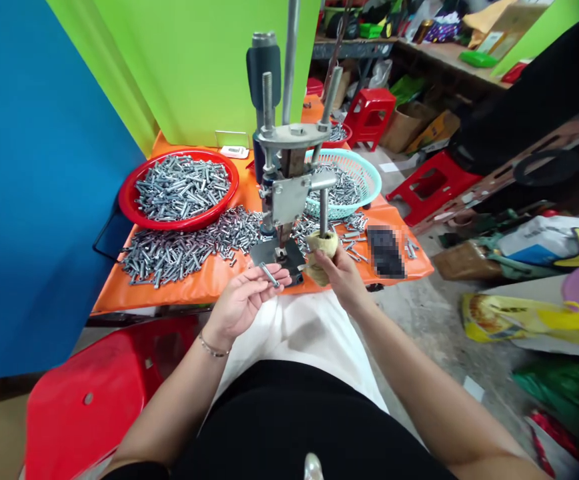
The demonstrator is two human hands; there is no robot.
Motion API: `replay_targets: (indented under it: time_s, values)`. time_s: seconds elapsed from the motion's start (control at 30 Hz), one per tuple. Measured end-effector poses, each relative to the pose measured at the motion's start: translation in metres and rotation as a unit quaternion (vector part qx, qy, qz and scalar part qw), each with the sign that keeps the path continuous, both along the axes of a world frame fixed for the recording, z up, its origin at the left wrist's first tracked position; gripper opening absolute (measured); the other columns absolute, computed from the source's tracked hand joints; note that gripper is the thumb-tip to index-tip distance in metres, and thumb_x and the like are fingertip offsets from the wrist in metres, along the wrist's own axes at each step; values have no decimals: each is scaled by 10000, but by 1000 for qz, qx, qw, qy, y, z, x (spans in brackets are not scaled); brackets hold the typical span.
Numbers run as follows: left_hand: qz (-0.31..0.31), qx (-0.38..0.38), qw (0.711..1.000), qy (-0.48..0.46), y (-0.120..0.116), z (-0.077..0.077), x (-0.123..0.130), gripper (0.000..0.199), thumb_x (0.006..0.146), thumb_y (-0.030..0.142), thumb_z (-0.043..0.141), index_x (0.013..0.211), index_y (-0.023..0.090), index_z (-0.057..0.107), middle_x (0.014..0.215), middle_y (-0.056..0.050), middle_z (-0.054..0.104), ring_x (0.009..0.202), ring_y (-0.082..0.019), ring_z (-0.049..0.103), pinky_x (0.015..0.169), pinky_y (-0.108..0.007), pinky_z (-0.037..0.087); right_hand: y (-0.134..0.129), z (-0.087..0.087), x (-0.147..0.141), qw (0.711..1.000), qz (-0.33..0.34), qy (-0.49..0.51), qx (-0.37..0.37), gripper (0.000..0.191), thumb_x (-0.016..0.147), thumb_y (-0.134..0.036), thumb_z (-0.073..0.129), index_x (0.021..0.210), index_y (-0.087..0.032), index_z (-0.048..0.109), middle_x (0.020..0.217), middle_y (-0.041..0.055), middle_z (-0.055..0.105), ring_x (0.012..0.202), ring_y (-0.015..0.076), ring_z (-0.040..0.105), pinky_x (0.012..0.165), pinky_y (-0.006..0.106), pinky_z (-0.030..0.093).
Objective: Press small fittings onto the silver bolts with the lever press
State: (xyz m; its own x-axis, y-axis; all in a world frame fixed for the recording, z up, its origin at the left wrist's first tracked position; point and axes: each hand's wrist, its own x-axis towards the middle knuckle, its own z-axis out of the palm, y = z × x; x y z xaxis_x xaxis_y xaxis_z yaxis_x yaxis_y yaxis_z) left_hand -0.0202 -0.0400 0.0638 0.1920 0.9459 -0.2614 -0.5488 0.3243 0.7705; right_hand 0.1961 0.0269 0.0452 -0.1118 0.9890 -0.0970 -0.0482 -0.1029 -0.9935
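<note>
Low in the centre of the frame, the left hand (249, 297) is turned palm up, its fingers extended and open, with a slim silver metal cylinder (269, 275) lying slantwise across them. It is just in front of the dark metal base (293, 270) of an upright grey metal press (288, 200).

Right of centre, the right hand (342, 277) has its fingers closed around a handle wrapped in pale yellow cloth (323, 248), at the lower end of the press's steel lever (324, 210).

The press stands at the front of a table covered in orange plastic (204, 287). At centre left, a round red plastic basin (124, 197) is heaped with similar silver cylinders, and a loose pile of silver metal pieces (169, 260) spreads over the cover in front of it and towards the press. Behind the press, to the right, a pale turquoise plastic basket (369, 177) holds more small metal parts. A dark pixelated patch (386, 252) lies right of the wrapped handle, with a few loose pieces beside it. A red plastic stool (87, 400) fills the lower left.
</note>
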Motion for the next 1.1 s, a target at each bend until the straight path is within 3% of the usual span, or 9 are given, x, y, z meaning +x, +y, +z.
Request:
replay_targets:
  time_s: [0.27, 0.47, 0.57, 0.63, 0.7, 0.87, 0.97, 1.03, 1.1]
  values:
    - [31, -21, 998, 44, 1, -8, -6, 402, 741, 258, 855, 1105, 145, 727, 1089, -144, 785, 1036, -288, 758, 938, -408, 599, 8, -22, 5, 1000, 14, -9, 21, 594, 812, -562, 753, 1252, -205, 577, 1221, 110, 703, 1026, 208, 693, 900, 346, 591]
    - [48, -36, 995, 85, -1, -14, -6, 460, 686, 296, 894, 1084, 141, 722, 998, -120, 794, 918, -241, 766, 859, -357, 605, 8, -32, 9, 999, 18, -25, 26, 571, 830, -549, 738, 1276, -222, 596, 1312, 107, 681, 1208, 252, 652, 1096, 432, 513]
    - [82, -3, 982, 171, 7, -24, -25, 425, 697, 328, 856, 1058, 149, 721, 968, -95, 787, 867, -230, 755, 858, -382, 604, 8, -32, 11, 999, 31, -12, 21, 601, 818, -552, 755, 1300, -227, 600, 1359, 110, 662, 1249, 269, 642, 1134, 463, 493]
    - [161, 41, 940, 300, 19, -32, -53, 339, 723, 312, 801, 1013, 155, 721, 950, -70, 778, 881, -217, 739, 907, -383, 586, 8, -32, 14, 999, 31, -7, 18, 625, 813, -539, 771, 1330, -233, 597, 1401, 108, 640, 1288, 272, 624, 1161, 470, 474]
    - [243, 55, 854, 458, 31, -39, -91, 290, 720, 246, 753, 994, 156, 720, 950, -55, 768, 924, -212, 718, 963, -376, 555, 8, -32, 16, 1000, 23, -8, 14, 643, 804, -534, 787, 1340, -232, 601, 1412, 109, 634, 1315, 273, 609, 1180, 478, 459]
    - [240, 28, 714, 658, 54, -46, -172, 336, 774, 203, 666, 1100, 130, 706, 926, -72, 743, 876, -232, 705, 920, -386, 555, 11, -28, 18, 1000, 23, -17, -3, 644, 766, -553, 820, 1294, -227, 648, 1319, 117, 689, 1251, 264, 650, 1158, 484, 489]
    - [248, 49, 626, 738, 60, -45, -185, 330, 800, 177, 629, 1120, 129, 697, 1014, -118, 727, 990, -282, 684, 993, -435, 519, 11, -26, 16, 1000, 11, -17, -5, 660, 736, -565, 837, 1276, -225, 667, 1289, 118, 702, 1206, 258, 671, 1136, 480, 511]
    - [253, 94, 574, 773, 66, -45, -176, 311, 818, 174, 617, 1116, 128, 694, 1128, -159, 698, 1117, -319, 637, 1057, -465, 474, 11, -27, 15, 1000, 7, -22, -4, 659, 732, -564, 838, 1272, -226, 670, 1287, 119, 703, 1191, 256, 678, 1125, 483, 520]
    - [216, 143, 557, 789, 75, -47, -155, 250, 857, 198, 605, 1079, 138, 703, 1149, -165, 681, 1149, -323, 609, 1069, -461, 458, 12, -29, 15, 1000, 8, -27, -3, 661, 729, -570, 835, 1268, -224, 669, 1283, 121, 704, 1179, 257, 682, 1110, 490, 529]
